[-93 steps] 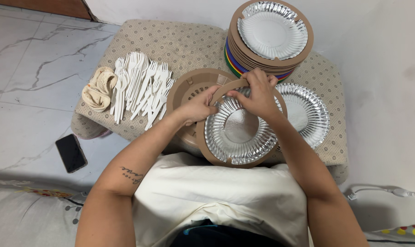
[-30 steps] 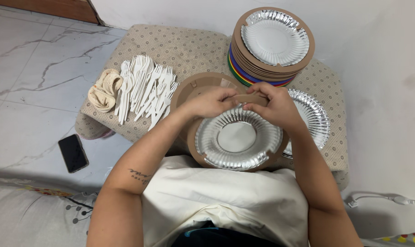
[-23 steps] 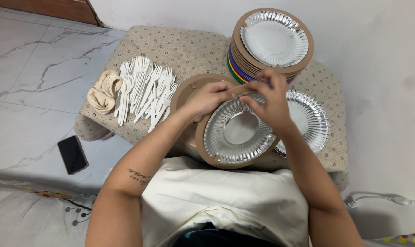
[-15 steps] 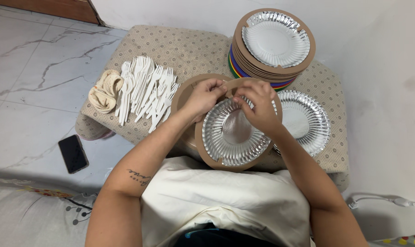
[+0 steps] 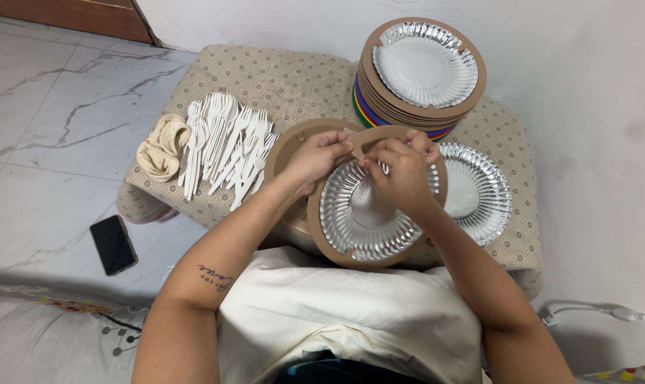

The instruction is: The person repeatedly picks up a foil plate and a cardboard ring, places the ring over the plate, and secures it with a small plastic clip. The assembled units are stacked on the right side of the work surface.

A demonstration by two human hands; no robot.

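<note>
A silver foil plate set in a brown cardboard ring (image 5: 365, 220) is held tilted over my lap and the stool's near edge. My left hand (image 5: 314, 158) grips the ring's upper left rim, pinching a small cardboard tab. My right hand (image 5: 401, 167) rests on the plate's upper rim, fingers curled on the same spot. Under my left hand lies a brown cardboard holder (image 5: 287, 146). A loose foil plate (image 5: 479, 192) sits to the right.
A patterned cushioned stool (image 5: 294, 78) carries a tall stack of plates with coloured edges (image 5: 422, 67), several white plastic forks (image 5: 226, 146) and a rolled beige cloth (image 5: 160, 146). A black phone (image 5: 112, 244) lies on the marble floor. A white cable (image 5: 593, 311) lies at right.
The held plate tipped from lying flat to tilted and shifted slightly right. Both hands stayed at its upper rim, fingers working the tab.
</note>
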